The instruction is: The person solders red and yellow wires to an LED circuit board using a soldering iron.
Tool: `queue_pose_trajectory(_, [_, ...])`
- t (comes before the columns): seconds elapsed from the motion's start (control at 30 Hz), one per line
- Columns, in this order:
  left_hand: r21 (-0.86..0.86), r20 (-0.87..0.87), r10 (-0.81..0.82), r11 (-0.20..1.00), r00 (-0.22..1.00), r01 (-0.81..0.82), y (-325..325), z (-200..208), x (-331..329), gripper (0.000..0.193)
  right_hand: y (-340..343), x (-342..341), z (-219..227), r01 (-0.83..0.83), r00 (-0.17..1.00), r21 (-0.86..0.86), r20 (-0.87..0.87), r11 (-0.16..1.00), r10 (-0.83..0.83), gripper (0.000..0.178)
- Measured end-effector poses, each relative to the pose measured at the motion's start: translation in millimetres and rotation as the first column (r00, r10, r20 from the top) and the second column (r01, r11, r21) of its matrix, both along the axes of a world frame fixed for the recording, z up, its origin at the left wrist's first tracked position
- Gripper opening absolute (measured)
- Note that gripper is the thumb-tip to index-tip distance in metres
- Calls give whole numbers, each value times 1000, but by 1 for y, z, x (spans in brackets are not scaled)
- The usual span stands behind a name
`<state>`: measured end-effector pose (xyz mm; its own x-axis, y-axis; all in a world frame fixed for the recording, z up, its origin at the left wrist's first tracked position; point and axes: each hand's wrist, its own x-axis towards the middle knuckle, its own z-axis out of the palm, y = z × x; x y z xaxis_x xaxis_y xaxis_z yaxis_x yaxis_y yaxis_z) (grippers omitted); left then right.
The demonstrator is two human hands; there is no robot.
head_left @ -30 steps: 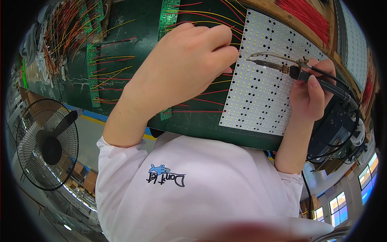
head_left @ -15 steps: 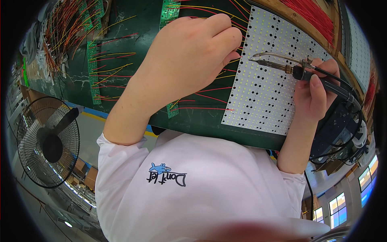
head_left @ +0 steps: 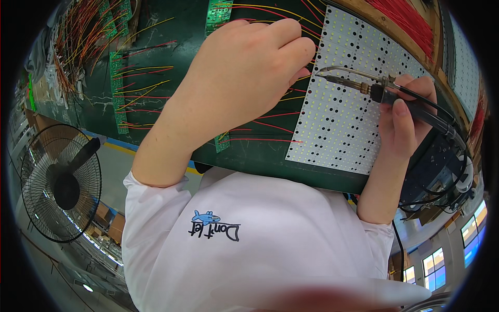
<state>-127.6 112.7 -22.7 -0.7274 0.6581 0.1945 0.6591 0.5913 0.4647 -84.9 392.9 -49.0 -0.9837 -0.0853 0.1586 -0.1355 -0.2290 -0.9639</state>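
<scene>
The right hand [head_left: 399,124] has its fingers wrapped round a soldering iron [head_left: 364,88], whose tip has just shifted leftward, near the left edge of the white dotted panel [head_left: 332,125] and closer to the left hand [head_left: 257,67]; the work appears centred there. The left fingers curl narrowly; I cannot tell what they pinch. Red and yellow wires [head_left: 270,139] extend from a green circuit board [head_left: 222,143] on the table [head_left: 260,162].

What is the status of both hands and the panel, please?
Right hand holding iron, tip over panel, near left edge. Left hand curled close by, grip hidden. Red wire overlaps panel edge.
</scene>
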Motion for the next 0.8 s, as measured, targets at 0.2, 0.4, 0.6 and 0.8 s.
queue_pose_trajectory(0.2, [-10, -3, 12, 1000, 1000, -12, 0, 1, 0, 19, -4, 0, 2, 34, 999, 44, 14, 998, -35, 28])
queue_pose_trajectory(0.4, [-19, 3, 4, 1000, 1000, -4, 1, 0, 0, 19, -5, 1, 3, 38, 999, 73, 2, 997, -39, 27])
queue_pose_trajectory(0.6, [-21, -2, 3, 1000, 1000, -3, 1, 0, 0, 19, -4, 0, 2, 36, 999, 65, 18, 997, -37, 27])
queue_pose_trajectory(0.8, [26, 35, 10, 1000, 999, -11, 1, 2, -1, 17, 2, -1, 2, 36, 999, -125, 39, 992, -32, 24])
